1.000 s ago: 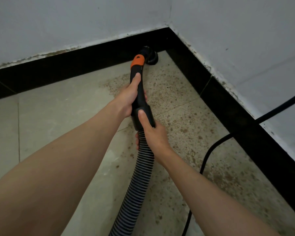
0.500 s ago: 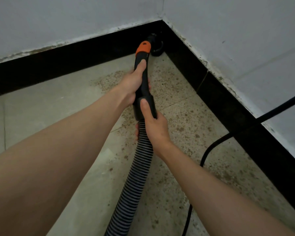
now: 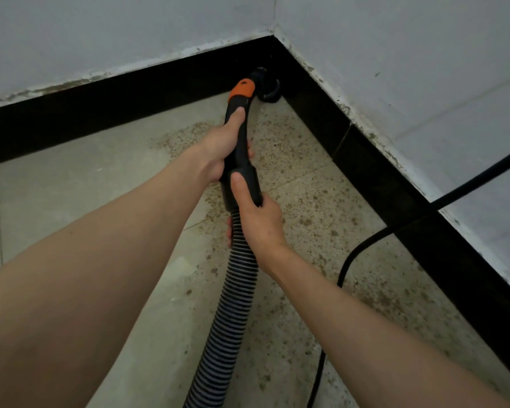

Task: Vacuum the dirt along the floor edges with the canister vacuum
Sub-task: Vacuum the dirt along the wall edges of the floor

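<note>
In the head view both hands are clamped on the vacuum: the left hand (image 3: 221, 148) wraps the black handle (image 3: 239, 136) below its orange collar (image 3: 242, 88), the right hand (image 3: 258, 222) grips the cuff where the ribbed hose (image 3: 227, 328) begins. The nozzle (image 3: 267, 83) sits in the corner against the black skirting (image 3: 374, 175), with dirt (image 3: 309, 207) speckling the floor tiles (image 3: 71, 178) beside it (a power cord (image 3: 365, 245) trails nearby). The handle looks rigid and light, best held where it is, while the hose probably flexes and drags
</note>
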A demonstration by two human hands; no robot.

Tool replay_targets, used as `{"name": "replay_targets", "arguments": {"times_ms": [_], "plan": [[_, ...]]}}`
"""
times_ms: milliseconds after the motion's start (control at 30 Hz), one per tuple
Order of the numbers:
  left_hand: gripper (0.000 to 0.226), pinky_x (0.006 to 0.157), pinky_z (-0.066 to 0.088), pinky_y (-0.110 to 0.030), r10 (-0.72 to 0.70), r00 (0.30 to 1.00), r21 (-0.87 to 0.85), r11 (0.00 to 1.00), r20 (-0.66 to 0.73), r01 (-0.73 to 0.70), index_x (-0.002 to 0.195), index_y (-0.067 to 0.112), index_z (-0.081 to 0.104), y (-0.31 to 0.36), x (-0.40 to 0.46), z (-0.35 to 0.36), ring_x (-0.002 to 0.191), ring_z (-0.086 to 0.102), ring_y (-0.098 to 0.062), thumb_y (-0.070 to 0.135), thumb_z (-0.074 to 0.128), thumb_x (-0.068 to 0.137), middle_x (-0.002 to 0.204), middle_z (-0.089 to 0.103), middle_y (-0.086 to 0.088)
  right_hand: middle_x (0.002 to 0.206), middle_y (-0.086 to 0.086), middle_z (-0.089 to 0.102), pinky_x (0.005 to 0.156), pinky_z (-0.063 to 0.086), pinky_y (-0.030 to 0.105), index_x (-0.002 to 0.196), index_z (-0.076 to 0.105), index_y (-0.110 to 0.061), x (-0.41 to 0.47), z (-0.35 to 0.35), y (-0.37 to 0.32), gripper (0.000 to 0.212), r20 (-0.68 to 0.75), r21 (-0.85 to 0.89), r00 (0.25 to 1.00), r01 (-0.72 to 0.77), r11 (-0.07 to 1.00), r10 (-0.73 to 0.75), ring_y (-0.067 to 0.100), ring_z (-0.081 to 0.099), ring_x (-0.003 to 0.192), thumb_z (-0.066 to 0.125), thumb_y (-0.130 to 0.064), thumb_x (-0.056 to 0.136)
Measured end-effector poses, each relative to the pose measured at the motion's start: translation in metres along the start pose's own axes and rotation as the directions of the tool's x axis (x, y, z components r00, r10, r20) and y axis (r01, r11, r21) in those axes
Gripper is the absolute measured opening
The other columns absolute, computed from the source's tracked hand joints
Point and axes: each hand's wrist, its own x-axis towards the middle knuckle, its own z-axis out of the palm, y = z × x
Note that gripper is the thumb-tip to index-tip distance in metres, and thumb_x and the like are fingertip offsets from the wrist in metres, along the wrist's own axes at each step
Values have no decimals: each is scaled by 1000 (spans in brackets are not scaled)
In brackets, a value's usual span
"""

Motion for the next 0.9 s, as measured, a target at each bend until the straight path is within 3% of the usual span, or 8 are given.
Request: {"name": "replay_targets", "arguments": {"times_ms": [133, 400, 733, 900], "plan": [[42, 56, 45, -27, -39, 999, -8, 999, 20, 39, 83, 11, 50, -2, -8, -2, 52, 50, -15, 52, 46, 94, 63, 50, -2, 69, 12, 60, 49, 52, 32, 93, 57, -11, -12, 4, 0, 47, -22, 7, 1000, -16, 1000, 16, 20, 57, 48, 64, -57, 86], [46, 59, 46, -29, -50, 999, 32, 998, -8, 50, 78, 9, 52, 4, -28, 9, 53, 50, -17, 53, 47, 94, 58, 52, -3, 63, 12, 58, 42, 48, 26, 102, 56, -3, -34, -1, -10, 53, 8, 59, 1000, -29, 998, 28, 19, 55, 43, 63, -54, 88], [42, 54, 45, -26, -90, 987, -224, 973, -134, 58, 79, 13, 51, 0, -85, -48, 52, 49, -14, 53, 48, 92, 61, 50, -2, 54, 3, 58, 40, 47, 23, 89, 56, -10, -71, 22, -16, 46, 162, -137, 987, 35, 990, -12, 14, 56, 40, 65, -54, 86], [42, 50, 45, -24, -106, 951, -391, 920, -291, -17, 88, 13, 50, 0, -128, -81, 49, 50, -15, 55, 50, 91, 60, 50, -2, 61, 5, 61, 42, 48, 25, 89, 55, -10, -92, 39, -22, 46, 301, -306, 953, 107, 946, -10, 14, 56, 40, 65, -55, 86]]}}
